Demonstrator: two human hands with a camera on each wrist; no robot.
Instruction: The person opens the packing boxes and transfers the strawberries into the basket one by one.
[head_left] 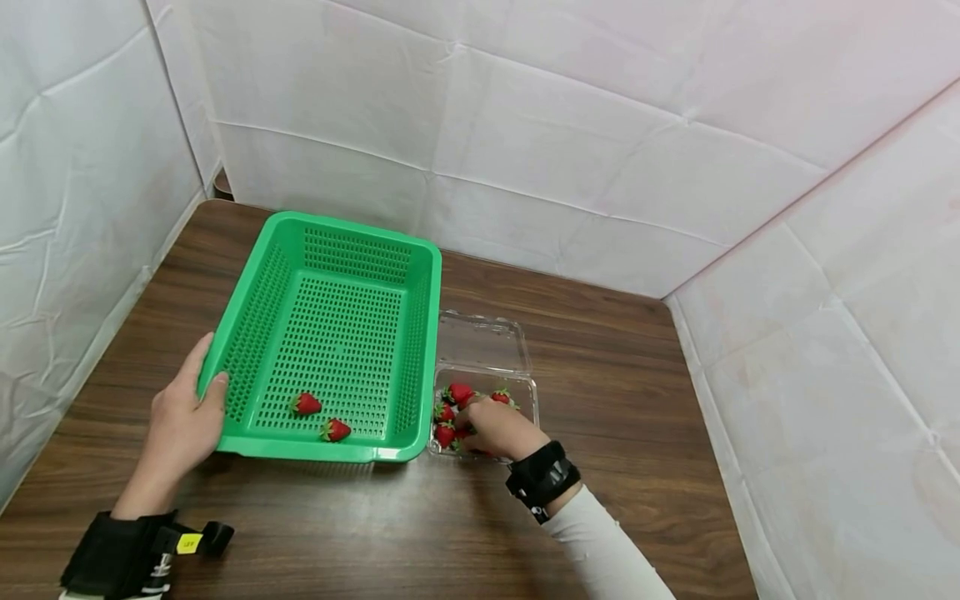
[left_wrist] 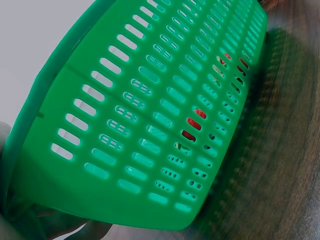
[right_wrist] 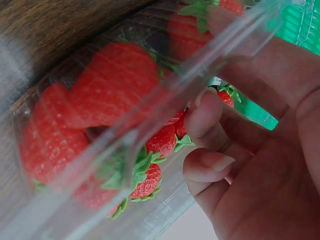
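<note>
Left hand (head_left: 182,412) grips basket (head_left: 352,250); right hand (right_wrist: 260,165) curled among strawberries (right_wrist: 112,85), hold unclear.

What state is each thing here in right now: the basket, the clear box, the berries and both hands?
Green basket: upright on the table, two strawberries inside.
Clear box: lid open, several strawberries inside.
Basket strawberries: lying loose near the front wall.
Left hand: gripping the basket's left rim.
Right hand: reaching into the box, fingers curled among the berries; a grip cannot be made out.
</note>
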